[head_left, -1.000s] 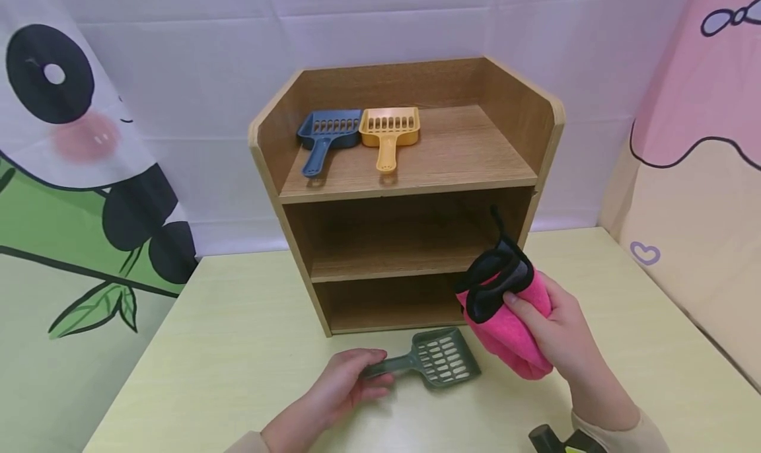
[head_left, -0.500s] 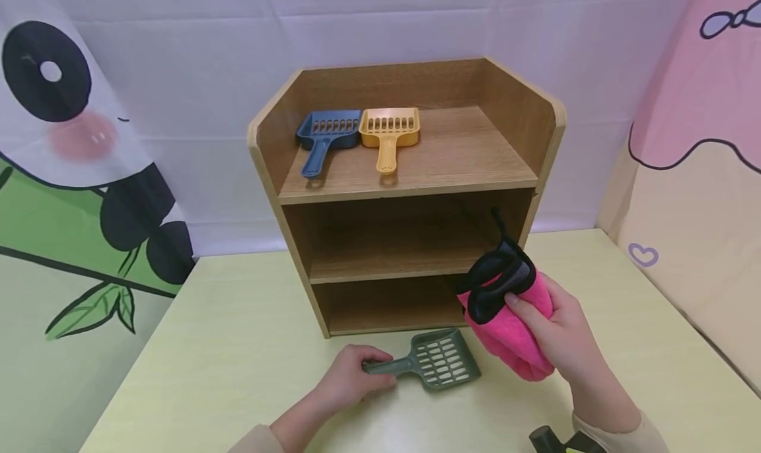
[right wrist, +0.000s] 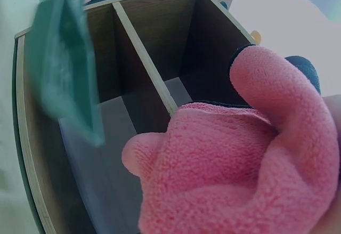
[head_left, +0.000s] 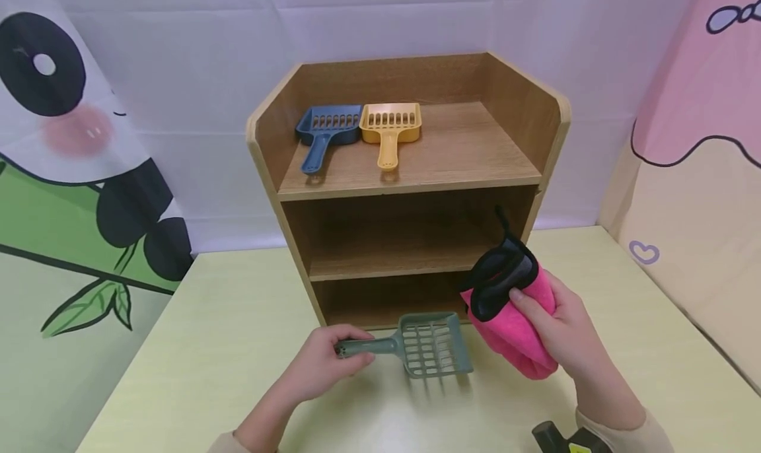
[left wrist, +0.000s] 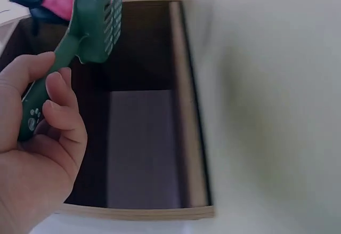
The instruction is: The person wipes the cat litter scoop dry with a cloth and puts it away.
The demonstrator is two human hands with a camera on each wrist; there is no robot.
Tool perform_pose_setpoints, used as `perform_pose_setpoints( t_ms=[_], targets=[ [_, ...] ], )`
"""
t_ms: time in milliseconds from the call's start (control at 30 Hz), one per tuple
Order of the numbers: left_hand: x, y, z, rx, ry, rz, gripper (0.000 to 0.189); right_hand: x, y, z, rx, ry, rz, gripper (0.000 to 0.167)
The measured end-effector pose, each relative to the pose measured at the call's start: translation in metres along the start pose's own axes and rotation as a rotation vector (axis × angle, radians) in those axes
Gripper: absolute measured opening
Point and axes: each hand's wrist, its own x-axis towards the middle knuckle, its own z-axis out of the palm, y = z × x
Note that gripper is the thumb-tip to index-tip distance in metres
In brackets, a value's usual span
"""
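Observation:
My left hand [head_left: 324, 367] grips a green slotted litter scoop [head_left: 435, 346] by its handle, with the slotted head pointing right and its shadow on the table below. In the left wrist view, fingers and thumb curl round the handle of the scoop [left wrist: 98, 21], which has paw-print marks. My right hand [head_left: 561, 327] holds a bunched pink cloth with black trim and a black loop [head_left: 517, 314], thumb on the trim. Plush pink fabric of the cloth [right wrist: 213, 175] fills much of the right wrist view and hides most of that hand.
A wooden shelf unit [head_left: 410, 192] stands behind both hands. On its top lie a blue scoop [head_left: 329, 129] and a yellow scoop [head_left: 389, 129], side by side. A black object with a yellow-green patch [head_left: 567, 440] sits at the front edge by the right sleeve. Printed cloth [head_left: 380, 24] hangs behind.
My left hand has closed its grip on the green scoop's handle and lifted it from the table, shifting slightly left. The right hand with the pink cloth has stayed nearly in place.

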Motion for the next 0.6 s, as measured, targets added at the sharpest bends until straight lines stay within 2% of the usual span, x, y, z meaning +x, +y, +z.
perform_pose_setpoints(
  t_ms=[300, 433, 600],
  targets=[
    [-0.006, 0.027, -0.012, 0.015, 0.065, 0.132, 0.019, 0.0, 0.0, 0.003, 0.032, -0.059, -0.037, 0.029],
    [-0.009, 0.037, -0.016, 0.032, 0.074, 0.177, 0.019, 0.0, 0.001, 0.002, 0.001, -0.043, -0.011, 0.031],
    [-0.012, 0.042, -0.021, 0.042, 0.105, 0.239, 0.018, 0.002, 0.001, 0.0, -0.011, -0.011, 0.022, 0.034]
  ],
)
